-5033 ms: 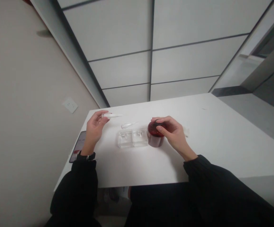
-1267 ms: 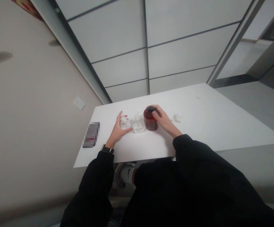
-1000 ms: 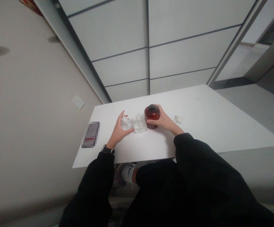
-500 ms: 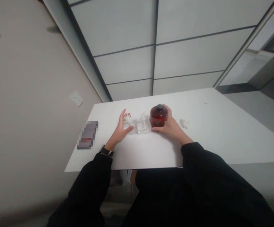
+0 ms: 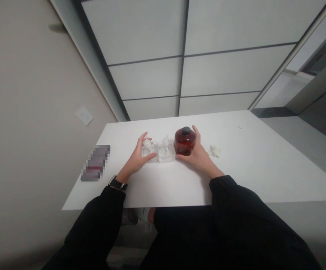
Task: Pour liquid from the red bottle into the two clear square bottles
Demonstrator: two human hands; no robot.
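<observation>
So, dark red bottle (image 5: 184, 142) upright, cap on, centre of tabletop (image 5: 236, 172); right hand (image 5: 197, 159) spread, cupping it. Left hand (image 5: 136, 159) spread against two clear glass blocks (image 5: 159, 154), small glass pieces (image 5: 166, 142) standing on them; bottle not opened.

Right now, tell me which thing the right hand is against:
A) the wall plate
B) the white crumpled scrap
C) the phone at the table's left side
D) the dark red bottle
D: the right hand wraps the dark red bottle from the near side, with the thumb up its right flank and the fingers along its base.
</observation>
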